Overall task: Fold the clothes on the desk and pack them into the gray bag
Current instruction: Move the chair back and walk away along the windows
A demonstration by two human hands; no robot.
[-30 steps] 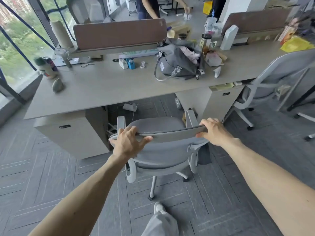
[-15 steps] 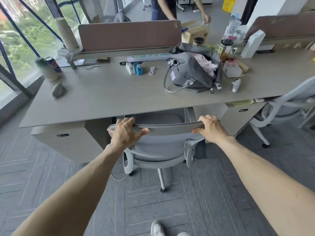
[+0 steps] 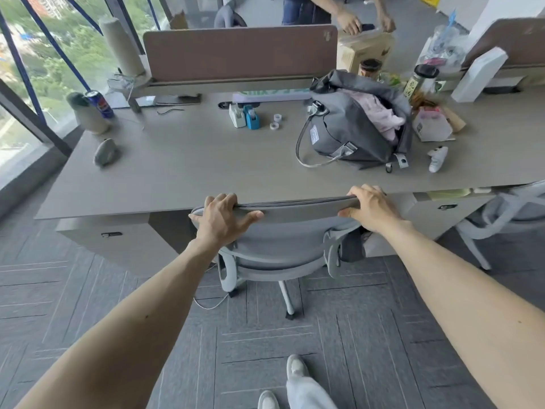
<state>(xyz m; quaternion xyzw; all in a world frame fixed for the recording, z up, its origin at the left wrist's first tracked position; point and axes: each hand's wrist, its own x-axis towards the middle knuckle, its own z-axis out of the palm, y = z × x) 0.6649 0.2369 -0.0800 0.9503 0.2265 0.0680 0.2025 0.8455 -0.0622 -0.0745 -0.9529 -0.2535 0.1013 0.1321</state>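
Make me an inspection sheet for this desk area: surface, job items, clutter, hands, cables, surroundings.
Surface: long grey-brown desk, level, no spills seen.
Job's things: open gray fabric bag on the desk, pale pink clothes inside.
Clutter: white tape dispenser, blue tape dispenser, blue soda can.
Hands: left hand and right hand grip the top of the grey mesh chair.
Cables: white cable on the floor under the chair.
Surroundings: brown divider panel, another person behind it.

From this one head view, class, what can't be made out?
Head view only.
Inside the gray bag: its walls hide all but some pink cloth.
The chair seat: backrest and desk cover most.
The bag label: text too small.
The person across the desk: cut off by top edge.
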